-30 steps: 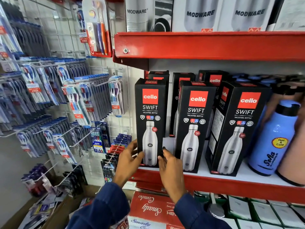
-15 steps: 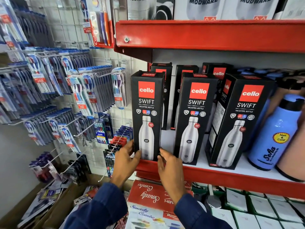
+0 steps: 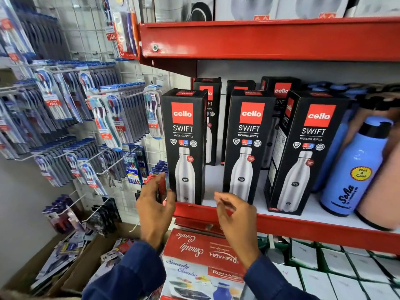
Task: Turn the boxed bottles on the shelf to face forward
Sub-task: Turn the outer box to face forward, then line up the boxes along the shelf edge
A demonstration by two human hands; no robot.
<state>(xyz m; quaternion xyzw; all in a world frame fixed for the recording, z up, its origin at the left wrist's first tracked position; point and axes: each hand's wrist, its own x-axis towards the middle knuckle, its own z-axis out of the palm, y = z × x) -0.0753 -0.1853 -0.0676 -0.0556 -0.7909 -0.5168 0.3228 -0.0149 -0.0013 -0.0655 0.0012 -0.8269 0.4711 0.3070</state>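
Observation:
Three black "cello SWIFT" bottle boxes stand in the front row on the red-edged shelf [image 3: 303,229]. The left box [image 3: 184,146] and the middle box [image 3: 247,146] show their fronts squarely; the right box [image 3: 303,152] is angled slightly so its left side shows. More black boxes [image 3: 279,94] stand behind them. My left hand [image 3: 154,204] hovers just left of the left box's base, fingers apart, holding nothing. My right hand [image 3: 234,213] floats in front of the shelf edge between the left and middle boxes, fingers loosely curled, apart from both.
A blue "Sola" flask [image 3: 355,169] and a peach flask [image 3: 381,169] stand right of the boxes. Racks of packaged toothbrushes [image 3: 65,118] hang on the wire grid to the left. A red "Smarty Combo" carton [image 3: 201,260] sits below. The upper red shelf [image 3: 259,40] overhangs.
Both hands have let go of the left box and drawn back from it toward me. That box now stands square at the shelf's front edge.

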